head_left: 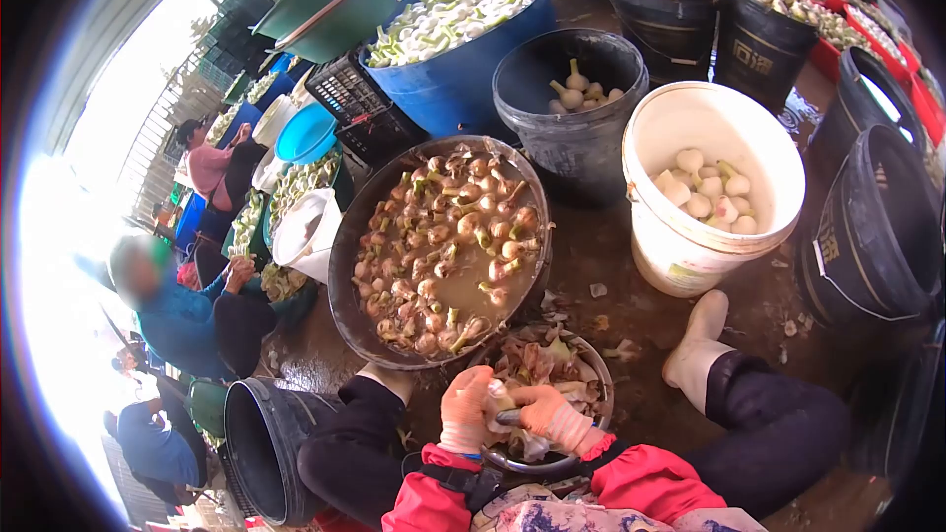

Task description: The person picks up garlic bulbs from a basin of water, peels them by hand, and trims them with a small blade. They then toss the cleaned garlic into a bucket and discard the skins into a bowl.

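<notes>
Below me, my left hand (465,414), in an orange-and-white glove, is closed around a pale garlic bulb (498,398). My right hand (555,416), gloved alike, is closed on a small knife (508,417), whose short dark end touches or nearly touches the bulb; its handle is hidden in the fingers. Under both hands sits a metal basin (606,384) with garlic peelings (552,365) in it. Just beyond it, unpeeled garlic bulbs (424,236) float in muddy water in a wide dark tub (340,286).
A white bucket (655,246) and a black bucket (567,163) hold peeled garlic. An overturned black bucket (261,453) lies at left, near a seated person (187,325). A blue tub (424,89) of trimmed garlic stands behind. More black buckets (857,246) stand at right.
</notes>
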Tool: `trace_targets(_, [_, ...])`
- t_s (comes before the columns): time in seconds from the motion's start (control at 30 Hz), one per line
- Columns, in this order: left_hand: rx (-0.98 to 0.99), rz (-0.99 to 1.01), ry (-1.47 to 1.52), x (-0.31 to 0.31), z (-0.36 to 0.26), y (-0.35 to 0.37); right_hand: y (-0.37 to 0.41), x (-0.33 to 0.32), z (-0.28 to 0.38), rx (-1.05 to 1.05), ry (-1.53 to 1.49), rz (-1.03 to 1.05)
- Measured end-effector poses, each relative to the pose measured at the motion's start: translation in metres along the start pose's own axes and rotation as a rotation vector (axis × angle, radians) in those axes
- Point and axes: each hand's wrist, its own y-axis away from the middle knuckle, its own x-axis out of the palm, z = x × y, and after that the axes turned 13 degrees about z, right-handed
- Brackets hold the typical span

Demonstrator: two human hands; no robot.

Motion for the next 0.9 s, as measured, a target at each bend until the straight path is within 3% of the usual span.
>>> trace_targets(0.1, [-0.005, 0.063, 0.145, -0.005, -0.013, 0.010, 0.005, -0.010, 0.005, 0.097, -0.118, 0.003])
trace_targets(0.17, [-0.096, 0.201, 0.154, -0.008, -0.020, 0.018, -0.001, -0.009, -0.012, 0.011, -0.061, -0.090])
trace_targets(0.23, [-0.154, 0.190, 0.128, -0.015, -0.024, 0.027, 0.002, -0.018, -0.011, -0.028, 0.082, -0.145])
trace_targets(0.3, [-0.118, 0.295, 0.174, -0.030, -0.019, 0.038, -0.001, -0.042, -0.029, 0.003, 0.229, -0.383])
trace_targets(0.37, [-0.131, 0.309, 0.270, -0.029, -0.036, 0.054, -0.014, -0.064, -0.060, 0.038, 0.074, -0.376])
trace_targets(0.43, [-0.117, 0.245, 0.215, -0.033, -0.040, 0.059, -0.016, -0.049, -0.045, 0.055, 0.574, -0.137])
trace_targets(0.5, [-0.122, 0.234, 0.130, -0.040, -0.032, 0.053, 0.002, -0.017, -0.005, -0.021, 0.642, -0.068])
trace_targets(0.53, [-0.107, 0.194, -0.185, -0.043, -0.025, 0.049, -0.002, -0.009, -0.004, -0.019, 0.644, -0.072])
trace_targets(0.6, [-0.100, 0.133, -0.696, -0.030, -0.029, 0.048, -0.002, 0.006, -0.010, -0.372, 0.457, -0.088])
trace_targets(0.63, [-0.021, 0.162, -0.861, -0.032, -0.021, 0.042, -0.001, 0.015, -0.006, -0.444, 0.403, -0.124])
trace_targets(0.7, [0.046, 0.246, -0.953, -0.021, -0.017, 0.036, 0.003, 0.021, 0.006, -0.328, 0.415, -0.058])
trace_targets(0.77, [0.047, 0.281, -0.946, -0.010, -0.023, 0.035, -0.001, 0.022, -0.004, -0.367, 0.480, -0.089])
trace_targets(0.87, [0.207, 0.181, -0.906, -0.013, -0.011, 0.031, -0.001, 0.016, -0.002, -0.451, 0.498, -0.180])
trace_targets(0.9, [0.209, 0.179, -0.907, -0.014, -0.012, 0.031, 0.001, 0.012, 0.002, -0.426, 0.318, -0.169])
